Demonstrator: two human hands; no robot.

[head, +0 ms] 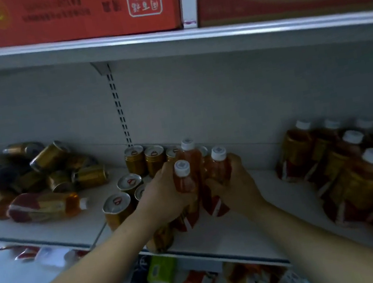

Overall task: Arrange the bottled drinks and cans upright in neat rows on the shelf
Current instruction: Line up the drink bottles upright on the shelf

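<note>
With left hand (pixel 164 193) grips near white-capped bottle (pixel 185 180); with right hand (pixel 235 188) grips right bottle (pixel 219 165), both upright on shelf (pixel 255 226).

At the middle of the shelf (pixel 241 233), the left grip (pixel 164 193) curls round a white-capped bottle (pixel 184 181) of amber drink, and the right grip (pixel 235 188) curls round a second bottle (pixel 219 166) just beside it. A third bottle (pixel 189 153) stands touching them at 12 o'clock. Gold cans (pixel 134 160) stand upright in rows at 10 o'clock from the grips. Further out at 9 o'clock, more cans (pixel 49 158) lie toppled in a heap, with a fallen bottle (pixel 44 206) on its side. At 3 o'clock, capped bottles (pixel 355 163) stand packed together. A red carton (pixel 86 10) sits on the upper shelf at 12 o'clock.
</note>
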